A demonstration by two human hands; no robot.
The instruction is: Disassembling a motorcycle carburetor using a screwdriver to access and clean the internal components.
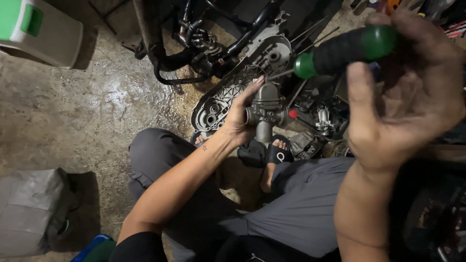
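Carburetor (266, 109): grey metal body with a small red knob on its side, held above the person's knees, in front of the engine cover (242, 80).
Left hand (239, 119): wrapped around the carburetor from its left side, fingers curled over the top, thumb underneath; a firm, narrow hold.
Right hand (403, 106): raised close to the camera, fingers closed around the screwdriver (347, 48) handle, black grip with green ends.
Screwdriver shaft: thin, pointed down-left towards the top of the carburetor; whether the tip touched it could not be told.
Engine cover: cast grey, ribbed, lying on the wet concrete floor (73, 116) just behind the carburetor, hoses (194, 58) above it.
Loose parts (320, 121): small metal pieces lay on the floor to the right of the carburetor, near the sandalled foot (276, 153).
Surroundings: grey bin (43, 34) with green lid at top left, grey bag (31, 208) at bottom left.
Risk 1: tip could slip off a screw head, since the carburetor was braced by one hand only, and jab the left fingers.
Risk 2: a freed screw could drop among the loose parts or onto the wet floor and be lost.
Risk 3: greasy palms could let the carburetor twist under torque.
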